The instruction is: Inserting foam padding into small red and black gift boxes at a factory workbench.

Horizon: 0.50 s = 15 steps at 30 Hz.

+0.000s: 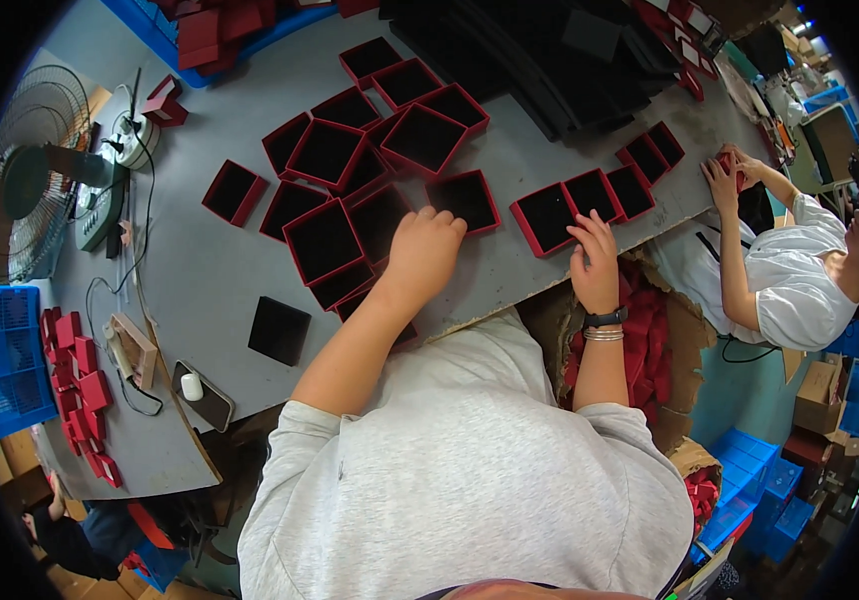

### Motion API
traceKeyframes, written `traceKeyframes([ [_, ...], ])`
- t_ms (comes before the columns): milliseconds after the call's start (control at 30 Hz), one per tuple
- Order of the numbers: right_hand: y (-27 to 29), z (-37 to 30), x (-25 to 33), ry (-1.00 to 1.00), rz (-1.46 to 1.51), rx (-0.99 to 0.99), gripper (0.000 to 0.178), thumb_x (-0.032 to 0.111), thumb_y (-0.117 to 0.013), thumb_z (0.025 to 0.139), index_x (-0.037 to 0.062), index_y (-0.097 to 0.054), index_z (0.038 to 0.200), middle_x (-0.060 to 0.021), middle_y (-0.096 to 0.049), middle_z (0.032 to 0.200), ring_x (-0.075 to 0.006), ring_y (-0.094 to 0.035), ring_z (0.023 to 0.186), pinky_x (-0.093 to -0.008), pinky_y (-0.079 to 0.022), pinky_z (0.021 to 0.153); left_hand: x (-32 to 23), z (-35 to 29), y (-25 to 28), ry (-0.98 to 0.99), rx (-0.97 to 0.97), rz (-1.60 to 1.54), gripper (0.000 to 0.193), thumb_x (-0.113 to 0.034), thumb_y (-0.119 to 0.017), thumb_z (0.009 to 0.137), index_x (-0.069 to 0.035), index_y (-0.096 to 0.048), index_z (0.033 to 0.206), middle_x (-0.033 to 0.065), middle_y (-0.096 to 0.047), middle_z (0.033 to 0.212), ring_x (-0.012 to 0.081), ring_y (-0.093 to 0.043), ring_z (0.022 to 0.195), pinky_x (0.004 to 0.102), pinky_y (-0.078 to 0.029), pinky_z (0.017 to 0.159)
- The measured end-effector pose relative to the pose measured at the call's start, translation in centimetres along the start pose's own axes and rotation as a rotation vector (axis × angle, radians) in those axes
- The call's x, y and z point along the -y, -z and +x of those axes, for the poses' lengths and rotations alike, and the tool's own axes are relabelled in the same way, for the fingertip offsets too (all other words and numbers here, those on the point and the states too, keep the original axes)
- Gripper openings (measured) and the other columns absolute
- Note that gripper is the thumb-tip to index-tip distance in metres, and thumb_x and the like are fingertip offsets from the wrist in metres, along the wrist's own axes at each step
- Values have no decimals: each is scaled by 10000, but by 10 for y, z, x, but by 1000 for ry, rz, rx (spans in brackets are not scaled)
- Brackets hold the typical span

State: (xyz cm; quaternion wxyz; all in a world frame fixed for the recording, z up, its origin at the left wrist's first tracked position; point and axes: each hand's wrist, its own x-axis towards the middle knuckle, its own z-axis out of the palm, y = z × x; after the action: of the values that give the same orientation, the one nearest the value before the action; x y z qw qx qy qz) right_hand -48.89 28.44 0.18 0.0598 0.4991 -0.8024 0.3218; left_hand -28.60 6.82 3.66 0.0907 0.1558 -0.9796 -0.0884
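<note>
My left hand (426, 248) is bent over the near left side of an open red box (466, 203) with a black inside. Its fingers curl down at the box's edge, and the fingertips are partly hidden. My right hand (595, 262) has its fingers apart, with the fingertips close by the near edge of a row of red boxes (544, 219). Whether they touch the row, I cannot tell. Left of my left hand lies a loose pile of similar open boxes (324, 243), some stacked on others. A dark square piece (280, 331) lies nearer to me.
Black sheets (550, 60) are heaped at the back. A power strip (100, 215), fan (30, 180), phone (204, 397) and small red pieces (77, 390) are on the left. A carton of red pieces (645, 345) stands beside my right arm. A co-worker (790, 260) sits at right.
</note>
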Motion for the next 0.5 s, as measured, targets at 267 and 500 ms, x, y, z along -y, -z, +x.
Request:
traceKeyframes([
  [267,-14,53,1,-24,-145,-43,240,112,-735,822,74,-729,1059,-84,-599,969,-293,-550,931,-396,-476,823,-48,-9,-9,-153,45,-165,131,-77,-627,775,-78,-648,904,63,-620,866,256,-628,871,381,-525,730],
  [500,-30,55,-9,-69,-142,-29,139,102,-735,809,42,-740,934,-88,-609,915,-295,-555,909,-404,-482,809,-54,-9,-13,-163,54,-180,182,-55,-636,731,-70,-621,912,63,-602,879,252,-626,859,364,-542,688],
])
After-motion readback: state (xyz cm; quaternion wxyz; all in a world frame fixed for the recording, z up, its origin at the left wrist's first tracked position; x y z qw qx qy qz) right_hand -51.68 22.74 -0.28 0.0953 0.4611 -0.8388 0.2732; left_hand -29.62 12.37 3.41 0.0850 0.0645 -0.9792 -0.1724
